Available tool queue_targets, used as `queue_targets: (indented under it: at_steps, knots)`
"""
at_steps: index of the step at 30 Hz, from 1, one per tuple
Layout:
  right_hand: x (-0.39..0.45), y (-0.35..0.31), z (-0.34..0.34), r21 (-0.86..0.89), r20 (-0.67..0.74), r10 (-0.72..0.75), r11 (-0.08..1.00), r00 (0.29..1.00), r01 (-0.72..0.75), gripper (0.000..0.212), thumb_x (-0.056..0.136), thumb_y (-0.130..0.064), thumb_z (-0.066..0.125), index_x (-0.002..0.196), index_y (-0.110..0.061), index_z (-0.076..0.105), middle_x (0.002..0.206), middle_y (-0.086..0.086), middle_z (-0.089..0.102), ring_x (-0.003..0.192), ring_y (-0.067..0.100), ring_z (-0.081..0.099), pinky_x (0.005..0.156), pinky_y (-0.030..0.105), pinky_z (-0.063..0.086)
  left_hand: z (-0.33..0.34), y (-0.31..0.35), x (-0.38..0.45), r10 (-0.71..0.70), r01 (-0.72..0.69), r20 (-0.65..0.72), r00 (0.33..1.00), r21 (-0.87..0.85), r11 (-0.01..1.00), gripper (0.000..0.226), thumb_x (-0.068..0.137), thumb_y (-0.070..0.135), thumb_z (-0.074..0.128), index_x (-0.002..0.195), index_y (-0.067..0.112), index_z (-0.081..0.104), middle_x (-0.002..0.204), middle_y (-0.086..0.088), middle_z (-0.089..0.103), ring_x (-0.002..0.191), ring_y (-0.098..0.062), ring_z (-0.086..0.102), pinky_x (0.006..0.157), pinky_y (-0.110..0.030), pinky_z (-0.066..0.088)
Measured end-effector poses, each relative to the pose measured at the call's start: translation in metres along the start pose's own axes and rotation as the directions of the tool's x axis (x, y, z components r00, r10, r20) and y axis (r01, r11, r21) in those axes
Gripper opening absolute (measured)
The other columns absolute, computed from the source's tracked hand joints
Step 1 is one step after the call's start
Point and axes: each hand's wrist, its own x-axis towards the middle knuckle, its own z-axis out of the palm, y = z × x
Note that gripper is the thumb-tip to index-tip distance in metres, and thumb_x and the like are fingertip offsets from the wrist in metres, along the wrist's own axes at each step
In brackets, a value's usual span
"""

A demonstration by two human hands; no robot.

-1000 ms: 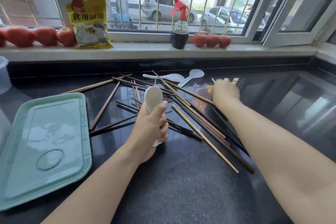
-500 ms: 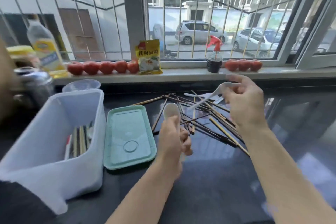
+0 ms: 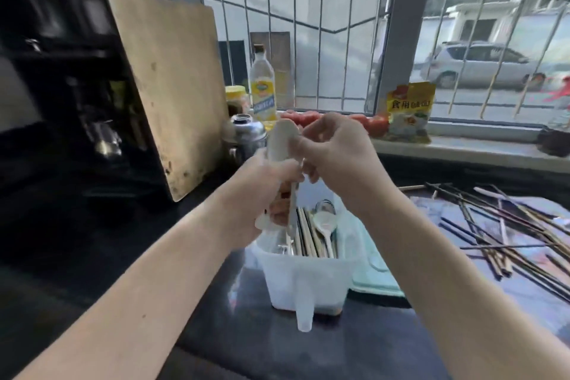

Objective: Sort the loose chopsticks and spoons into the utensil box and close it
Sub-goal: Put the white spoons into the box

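Utensil box (image 3: 303, 279) on the desk (image 3: 354, 345), lid off; inside, chopsticks (image 3: 305, 236) and a spoon (image 3: 324, 222) lying lengthwise. Above it, left hand (image 3: 265, 191) grip wrapped round white spoons (image 3: 281, 142), bowls up. Right hand (image 3: 334, 153) pinches them at the top. Loose chopsticks (image 3: 499, 225) to the right.

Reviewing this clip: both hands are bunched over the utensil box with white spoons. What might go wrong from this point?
1. The left hand grips white spoons while the right hand pinches at them, so one may slip and miss the utensil box.
2. The box already holds chopsticks and a spoon; dropped spoons may land crosswise and block the green lid later.
3. Many loose chopsticks remain on the counter.
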Motion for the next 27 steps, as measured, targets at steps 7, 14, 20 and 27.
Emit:
queue_targets:
  at_steps: [7,14,20,27]
  knots:
    - [0.058,0.042,0.004,0.053,-0.179,0.204,0.979,0.963,-0.197,0.012,0.089,-0.013,0.065,0.080,-0.010,0.059,0.070,0.010,0.062,0.060,0.021,0.058,0.052,0.031,0.049,-0.010,-0.008,0.082,0.024,-0.073,0.169,0.985,0.289,0.955,0.016,0.090,0.012,0.070,0.102,0.011,0.059,0.057,0.001,0.039,0.044,-0.014,0.032,0.042,-0.024,0.027]
    - [0.084,0.070,-0.028,0.170,-0.237,0.226,0.967,0.945,-0.189,0.017,0.097,-0.020,0.067,0.094,-0.007,0.057,0.069,0.007,0.062,0.054,0.016,0.057,0.058,0.032,0.051,0.003,-0.004,0.141,0.057,-0.146,0.246,0.967,0.359,0.922,0.014,0.094,0.000,0.047,0.096,0.014,0.052,0.060,-0.001,0.038,0.043,-0.012,0.034,0.041,-0.023,0.032]
    - [0.087,0.094,-0.024,0.192,-0.056,0.188,0.966,0.981,-0.174,0.040,0.099,-0.043,0.057,0.127,-0.014,0.061,0.100,0.009,0.066,0.074,0.016,0.059,0.071,0.036,0.053,-0.016,-0.023,0.159,-0.067,0.138,0.449,0.891,-0.126,0.982,0.018,0.098,0.006,0.043,0.084,0.017,0.040,0.065,0.001,0.025,0.038,-0.007,0.023,0.036,-0.017,0.022]
    - [0.086,0.096,-0.029,0.362,0.171,0.031,0.928,0.985,-0.092,0.035,0.105,-0.026,0.049,0.122,0.001,0.061,0.102,0.011,0.067,0.091,0.028,0.059,0.084,0.039,0.051,-0.027,-0.027,0.152,-0.043,0.156,0.555,0.831,-0.157,0.975,0.014,0.101,0.018,0.052,0.092,0.014,0.063,0.068,-0.001,0.054,0.040,-0.006,0.039,0.039,-0.017,0.036]
